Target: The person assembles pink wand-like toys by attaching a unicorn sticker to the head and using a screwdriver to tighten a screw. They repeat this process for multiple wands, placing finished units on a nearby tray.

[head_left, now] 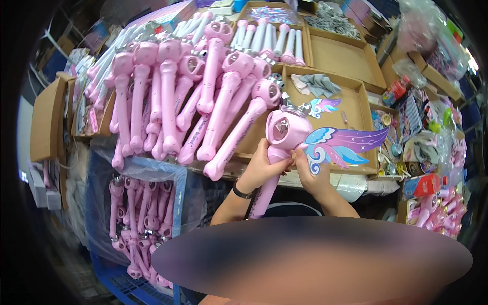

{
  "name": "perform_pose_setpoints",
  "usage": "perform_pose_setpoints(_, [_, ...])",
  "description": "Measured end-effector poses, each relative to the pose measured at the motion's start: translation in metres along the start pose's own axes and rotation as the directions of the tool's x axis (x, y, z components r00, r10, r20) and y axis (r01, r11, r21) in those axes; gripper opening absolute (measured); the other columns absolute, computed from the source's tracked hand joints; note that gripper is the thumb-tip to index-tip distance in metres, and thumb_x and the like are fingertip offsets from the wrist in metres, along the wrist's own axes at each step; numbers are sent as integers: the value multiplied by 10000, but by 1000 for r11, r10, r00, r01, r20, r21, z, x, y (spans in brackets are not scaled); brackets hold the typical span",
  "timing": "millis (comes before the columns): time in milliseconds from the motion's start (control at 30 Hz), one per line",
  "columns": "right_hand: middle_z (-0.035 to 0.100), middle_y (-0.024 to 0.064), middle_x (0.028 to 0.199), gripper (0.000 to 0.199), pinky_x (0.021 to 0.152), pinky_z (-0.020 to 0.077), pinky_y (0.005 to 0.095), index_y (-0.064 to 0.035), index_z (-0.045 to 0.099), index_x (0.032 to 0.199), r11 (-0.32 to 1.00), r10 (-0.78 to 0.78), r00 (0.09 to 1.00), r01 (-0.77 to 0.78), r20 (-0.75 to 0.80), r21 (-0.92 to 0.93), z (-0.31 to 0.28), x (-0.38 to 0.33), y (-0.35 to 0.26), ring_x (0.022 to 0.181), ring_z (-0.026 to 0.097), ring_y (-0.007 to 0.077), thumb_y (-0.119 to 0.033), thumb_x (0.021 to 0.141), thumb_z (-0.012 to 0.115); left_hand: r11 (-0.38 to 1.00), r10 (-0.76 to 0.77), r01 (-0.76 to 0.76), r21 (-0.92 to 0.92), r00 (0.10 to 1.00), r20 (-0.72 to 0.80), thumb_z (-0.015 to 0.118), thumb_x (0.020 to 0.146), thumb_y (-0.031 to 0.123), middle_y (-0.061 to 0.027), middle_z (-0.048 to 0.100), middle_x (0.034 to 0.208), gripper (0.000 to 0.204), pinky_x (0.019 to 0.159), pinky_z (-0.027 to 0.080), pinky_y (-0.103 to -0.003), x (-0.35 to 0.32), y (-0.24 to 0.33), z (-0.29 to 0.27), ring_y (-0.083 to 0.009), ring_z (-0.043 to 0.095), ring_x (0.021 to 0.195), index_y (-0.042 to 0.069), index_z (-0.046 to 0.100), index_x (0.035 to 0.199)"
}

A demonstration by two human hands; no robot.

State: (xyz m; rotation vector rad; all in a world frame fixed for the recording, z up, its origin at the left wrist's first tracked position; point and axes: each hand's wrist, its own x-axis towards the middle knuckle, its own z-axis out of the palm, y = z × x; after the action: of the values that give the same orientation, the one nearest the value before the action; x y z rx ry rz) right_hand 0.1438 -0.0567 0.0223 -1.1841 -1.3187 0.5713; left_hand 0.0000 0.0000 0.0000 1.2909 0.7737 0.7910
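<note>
A pink toy wand (287, 127) with a round hollow head and silvery top stands tilted in front of me. My left hand (262, 170) is closed around its neck, just below the head. My right hand (311, 173) pinches the inner end of a blue, pink and purple wing piece (351, 145) against the wand's side. The two thumbs are close together, and the exact joint between wing and wand is hidden by the fingers. Behind the wand's head, a smaller wing piece (324, 105) lies in a cardboard tray (356, 101).
Many similar pink wands (231, 79) are piled on the table to the left. More lie in a blue crate (180, 203) below. Grey cloth (317, 85) rests in the tray. A red bottle (396, 90) and mixed small parts crowd the right side.
</note>
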Motion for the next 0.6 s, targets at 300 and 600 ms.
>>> perform_pose_setpoints(300, [539,17,640,160,467,374,215,-24,558,863,971,193,966,-164,-173,172,-26,-29,31,530,490,73,-151,933,490,821,304,-224,524,950,-70,680,733,167,-277,594,864,529,674,489,-432,-2,-9,50,-430,611,816,-49,359,1094])
perform_pose_setpoints(600, [524,4,605,231,448,330,200,-42,561,805,819,437,880,-476,187,322,-56,-22,16,494,448,58,-209,942,480,850,268,-189,492,959,-95,685,748,126,-173,567,955,483,743,473,-334,-5,-4,40,-222,599,866,-24,363,1076])
